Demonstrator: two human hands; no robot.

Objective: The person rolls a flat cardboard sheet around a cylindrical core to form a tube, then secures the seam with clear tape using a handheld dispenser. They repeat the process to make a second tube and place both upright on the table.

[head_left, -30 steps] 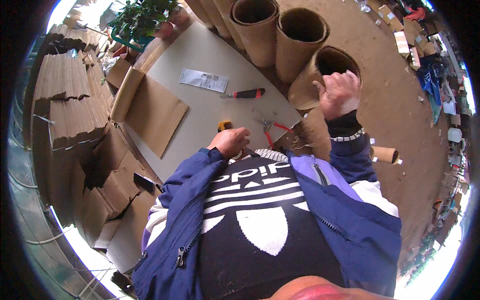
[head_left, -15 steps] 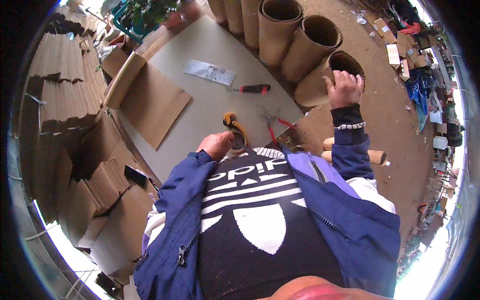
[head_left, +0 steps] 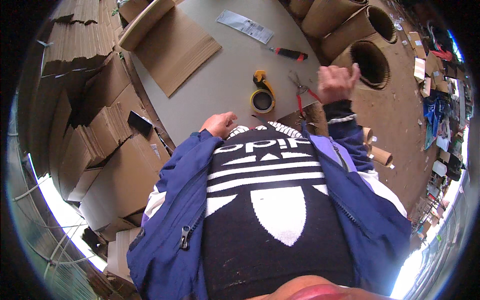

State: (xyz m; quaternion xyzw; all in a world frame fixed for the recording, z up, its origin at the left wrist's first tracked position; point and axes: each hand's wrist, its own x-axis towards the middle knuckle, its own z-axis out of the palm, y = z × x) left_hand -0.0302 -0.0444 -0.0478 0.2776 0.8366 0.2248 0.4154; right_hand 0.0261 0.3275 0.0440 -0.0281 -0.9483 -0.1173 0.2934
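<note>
My left hand [head_left: 219,124] hovers at the near edge of the grey board [head_left: 200,107], fingers loosely out, holding nothing. Right of it, a yellow-and-black tape dispenser [head_left: 270,86] with its roll lies on the board. My right hand [head_left: 337,84] is raised beside the nearest rolled cardboard tube [head_left: 350,57], some fingers bent and one apart. I see nothing in it; whether it touches the tube I cannot tell. Red-handled pruning shears [head_left: 301,92] lie just left of this hand. Farther up are a black-and-red-handled tool [head_left: 291,53] and a white printed label sheet [head_left: 245,26].
A ridged cardboard sheet [head_left: 175,55] with a curled edge lies at the board's far left. Stacks of flat cardboard [head_left: 75,47] rise on the left. More cardboard tubes [head_left: 340,15] stand at the far right. Thin brown rolls [head_left: 381,155] lie on the floor beside my right arm.
The view has shifted, moving the board's contents rightward and up in the picture. My left hand has come away from the tape dispenser. My right hand has left the nearest tube's rim.
</note>
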